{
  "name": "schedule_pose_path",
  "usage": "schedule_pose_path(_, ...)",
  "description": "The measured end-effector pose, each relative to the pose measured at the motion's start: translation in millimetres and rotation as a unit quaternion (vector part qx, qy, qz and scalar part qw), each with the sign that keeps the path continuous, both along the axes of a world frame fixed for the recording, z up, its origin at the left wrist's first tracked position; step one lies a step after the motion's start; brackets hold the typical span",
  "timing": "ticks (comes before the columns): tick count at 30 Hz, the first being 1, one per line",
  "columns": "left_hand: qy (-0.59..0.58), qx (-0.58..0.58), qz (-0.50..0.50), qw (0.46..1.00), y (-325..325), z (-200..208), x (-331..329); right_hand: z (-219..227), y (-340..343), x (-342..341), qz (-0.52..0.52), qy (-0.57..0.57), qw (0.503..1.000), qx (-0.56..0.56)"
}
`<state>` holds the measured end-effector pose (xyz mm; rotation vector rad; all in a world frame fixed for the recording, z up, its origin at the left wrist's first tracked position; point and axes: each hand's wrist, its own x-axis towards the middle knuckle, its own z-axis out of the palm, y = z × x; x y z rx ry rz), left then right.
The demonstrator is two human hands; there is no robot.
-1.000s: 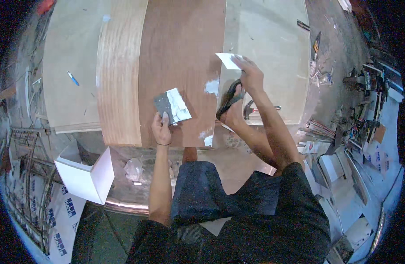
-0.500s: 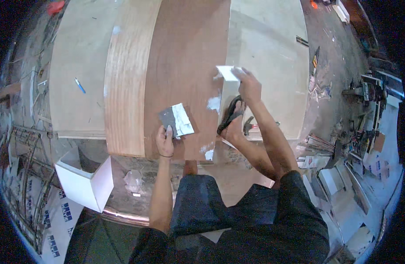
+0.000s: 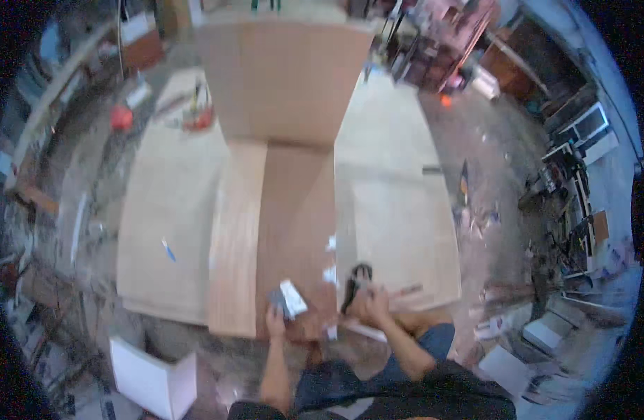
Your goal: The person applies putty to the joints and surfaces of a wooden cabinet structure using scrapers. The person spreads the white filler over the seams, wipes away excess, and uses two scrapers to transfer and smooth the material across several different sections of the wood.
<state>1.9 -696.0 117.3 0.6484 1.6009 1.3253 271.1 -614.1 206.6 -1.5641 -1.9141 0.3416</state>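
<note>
My left hand (image 3: 275,322) is closed on the edge of a grey plate (image 3: 280,301) that carries a thick layer of white putty (image 3: 293,297). It is over the near end of a long brown wood panel (image 3: 294,210). White smears (image 3: 329,274) run along that panel's right edge. To the right, my right hand (image 3: 373,306) is bunched beside my sandalled foot (image 3: 357,281). Motion blur hides what its fingers hold; the white card it had earlier cannot be made out. A blurred hammer (image 3: 406,290) lies just right of this hand.
Pale plywood sheets (image 3: 399,224) lie on both sides, a blue pen (image 3: 168,250) on the left one. A large upright board (image 3: 287,80) stands at the far end. An angled white panel (image 3: 143,374) is at near left. Scraps and tools (image 3: 546,189) litter the right.
The view has tipped up, bringing the far upright board into sight. My right hand has drawn back from the panel's edge to beside my foot. My left hand still holds the plate.
</note>
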Motion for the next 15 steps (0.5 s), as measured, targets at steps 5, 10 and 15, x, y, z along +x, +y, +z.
schedule_pose_path(5, -0.131, 0.073, 0.046, 0.988, 6, 9, 39, -11, -43, 12, -0.208, 0.574, 0.732, -0.304)
schedule_pose_path(10, -0.203, 0.195, 0.030, 0.959, 71, 102, 76, 97, -44, -7, -0.146, 0.723, 0.602, -0.305)
schedule_pose_path(15, -0.166, 0.192, -0.016, 0.967, 115, 198, 72, 184, -19, -8, -0.087, 0.720, 0.636, -0.262)
